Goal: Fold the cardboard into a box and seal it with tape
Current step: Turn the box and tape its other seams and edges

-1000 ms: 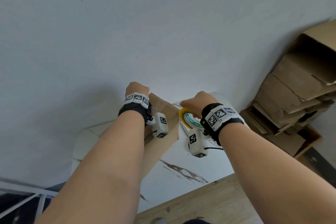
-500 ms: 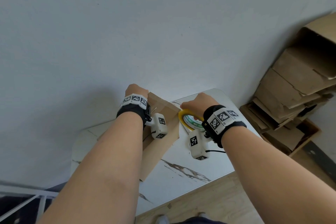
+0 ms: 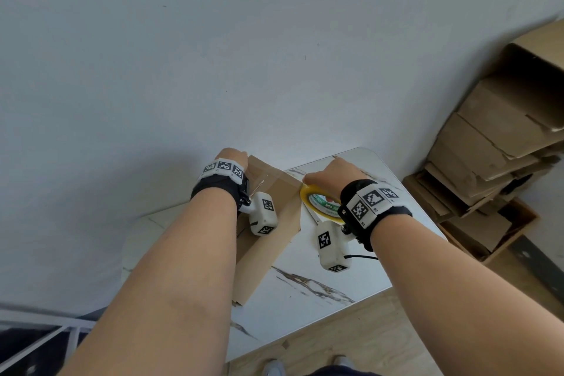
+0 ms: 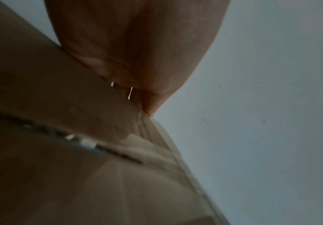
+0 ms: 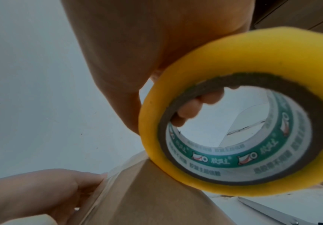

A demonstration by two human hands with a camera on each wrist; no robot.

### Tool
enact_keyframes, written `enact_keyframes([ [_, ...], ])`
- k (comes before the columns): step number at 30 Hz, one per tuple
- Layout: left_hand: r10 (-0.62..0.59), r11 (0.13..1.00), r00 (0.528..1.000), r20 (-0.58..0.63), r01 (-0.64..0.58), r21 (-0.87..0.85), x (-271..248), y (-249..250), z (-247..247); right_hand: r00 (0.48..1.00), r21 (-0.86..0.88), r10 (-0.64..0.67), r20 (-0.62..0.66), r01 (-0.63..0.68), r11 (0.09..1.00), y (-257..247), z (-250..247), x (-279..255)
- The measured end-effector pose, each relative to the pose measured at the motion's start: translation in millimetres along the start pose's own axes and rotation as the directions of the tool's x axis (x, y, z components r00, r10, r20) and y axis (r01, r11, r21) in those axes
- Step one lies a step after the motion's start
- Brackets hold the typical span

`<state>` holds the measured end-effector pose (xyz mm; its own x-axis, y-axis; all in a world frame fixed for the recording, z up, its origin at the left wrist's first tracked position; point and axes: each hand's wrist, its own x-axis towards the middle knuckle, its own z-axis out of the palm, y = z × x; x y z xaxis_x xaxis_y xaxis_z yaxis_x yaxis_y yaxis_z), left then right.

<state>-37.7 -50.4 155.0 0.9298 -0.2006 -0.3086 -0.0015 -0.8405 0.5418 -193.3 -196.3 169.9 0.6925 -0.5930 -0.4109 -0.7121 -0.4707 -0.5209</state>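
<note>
Left side: the person's left hand (image 3: 231, 156) rests on the far top edge of the cardboard box (image 3: 268, 241), fingers laid flat and straight against a strip of clear tape (image 5: 106, 187) that runs over that edge; the hand presses rather than grips. The box stands on the white marble-patterned tabletop (image 3: 305, 290), close to the pale wall (image 3: 244, 55), with its near flap hanging toward the front edge of the tabletop.

Centre: the clear tape strip runs across the top of the box toward its right-hand corner, where the roll meets the cardboard.

Right of the box: the right hand (image 3: 337, 175) grasps the yellow tape roll (image 3: 317, 198), fingers (image 5: 199, 106) hooked through the core with its green and white printed label and the thumb on the outside. The roll touches the box's upper right corner. A pair of scissors (image 5: 272, 213) lies on the tabletop just below the roll; only a blade is seen.

Far right: a stack of flattened and folded cardboard (image 3: 500, 143) sits on the wooden floor (image 3: 381, 330) against the wall, well apart from the tabletop.
</note>
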Motion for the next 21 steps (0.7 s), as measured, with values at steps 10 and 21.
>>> enact_keyframes([
  [10,0.291,0.932,0.957,0.002,-0.284,0.223,-13,15,0,1.0,0.015,0.004,0.017,-0.004,1.0,-3,0,-3],
  [21,0.305,0.887,0.932,0.199,-0.353,0.296,-13,6,-2,0.999,0.046,0.023,0.045,-0.025,0.999,-3,2,-3],
])
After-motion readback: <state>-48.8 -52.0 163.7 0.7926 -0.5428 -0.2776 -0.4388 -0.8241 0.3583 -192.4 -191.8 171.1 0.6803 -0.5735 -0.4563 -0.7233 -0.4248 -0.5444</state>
